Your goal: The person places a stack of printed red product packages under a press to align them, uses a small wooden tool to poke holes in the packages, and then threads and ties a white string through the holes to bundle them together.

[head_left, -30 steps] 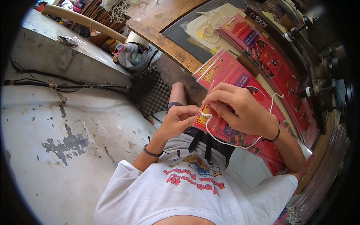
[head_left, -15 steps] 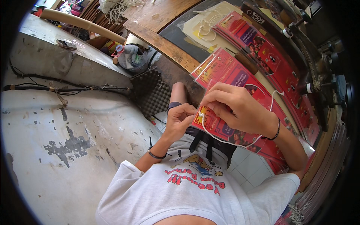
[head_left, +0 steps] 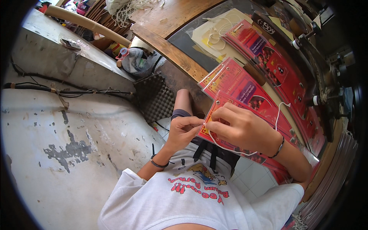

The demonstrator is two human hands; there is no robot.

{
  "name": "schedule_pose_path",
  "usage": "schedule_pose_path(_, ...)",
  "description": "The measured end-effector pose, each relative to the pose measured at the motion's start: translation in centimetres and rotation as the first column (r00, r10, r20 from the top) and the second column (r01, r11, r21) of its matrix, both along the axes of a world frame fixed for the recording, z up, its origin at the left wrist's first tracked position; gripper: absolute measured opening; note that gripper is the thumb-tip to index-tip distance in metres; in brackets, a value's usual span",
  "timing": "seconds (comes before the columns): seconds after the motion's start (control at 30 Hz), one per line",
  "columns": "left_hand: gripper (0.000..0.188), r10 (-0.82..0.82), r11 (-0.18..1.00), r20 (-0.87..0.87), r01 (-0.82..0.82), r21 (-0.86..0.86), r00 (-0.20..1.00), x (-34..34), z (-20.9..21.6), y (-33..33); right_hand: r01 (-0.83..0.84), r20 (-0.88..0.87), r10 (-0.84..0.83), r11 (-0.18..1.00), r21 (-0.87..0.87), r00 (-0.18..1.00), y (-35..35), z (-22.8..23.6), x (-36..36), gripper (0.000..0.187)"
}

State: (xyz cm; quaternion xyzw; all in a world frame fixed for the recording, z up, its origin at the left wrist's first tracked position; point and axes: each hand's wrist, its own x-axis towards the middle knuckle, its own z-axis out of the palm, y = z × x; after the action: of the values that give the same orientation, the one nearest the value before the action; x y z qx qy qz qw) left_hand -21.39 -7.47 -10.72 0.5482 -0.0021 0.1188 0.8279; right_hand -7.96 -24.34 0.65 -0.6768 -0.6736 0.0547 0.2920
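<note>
The left hand (head_left: 183,130) has its thumb and forefinger pinched shut on the end of a thin white cord (head_left: 226,147) right at the near corner of a flat red printed card bag (head_left: 245,115), its other fingers curled in and a dark band on the wrist. Facing it, the right hand (head_left: 239,128) is closed over the same corner of the bag, fingertips meeting the left's, gripping both bag and cord; the cord loops down under this hand and rises again past the wrist, which wears a dark bracelet. The bag lies tilted over the person's lap, above dark shorts and a white printed T-shirt (head_left: 191,195). More red bags of the same kind (head_left: 264,50) lie stacked on the wooden workbench (head_left: 172,50) beyond, beside cream paper sheets (head_left: 214,34) with loose cord on them. To the left, a grey egg-crate foam pad (head_left: 151,99) leans by a worn grey concrete wall (head_left: 57,126) with dark cables along it
</note>
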Motion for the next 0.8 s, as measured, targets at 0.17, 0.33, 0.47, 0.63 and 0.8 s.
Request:
schedule_pose_path(0.17, 0.013, 0.041, 0.997, 0.067, -0.045, 0.067, 0.997, 0.0, 0.0, -0.2, -0.012, 0.030, 0.012, 1.000, 0.007, 0.999, 0.1, -0.1, 0.0, 0.027)
schedule_pose_path(0.33, 0.010, 0.144, 0.972, -0.054, -0.131, 0.197, 0.988, 0.4, -1.1, -0.7, 0.112, -0.222, -0.098, 0.993, 0.049, 0.970, 0.5, -0.5, 0.8, 0.024)
schedule_pose_path(0.47, 0.009, 0.218, 0.973, -0.304, -0.181, 0.144, 0.927, 0.4, -4.9, -0.8, 0.086, -0.287, -0.080, 0.996, 0.011, 0.955, 0.3, -0.4, 1.1, 0.022)
schedule_pose_path(0.63, 0.022, 0.057, 0.995, -0.524, -0.004, 0.102, 0.850, -0.6, -8.8, 0.7, 0.061, -0.332, -0.057, 0.998, 0.003, 0.942, 0.2, -0.6, 1.2, 0.020)
schedule_pose_path(0.8, 0.038, 0.027, 0.950, -0.143, 0.019, 0.311, 0.989, -0.1, -4.4, 1.0, 0.058, -0.348, -0.061, 0.998, -0.017, 0.936, 0.2, -0.3, 1.3, 0.015)
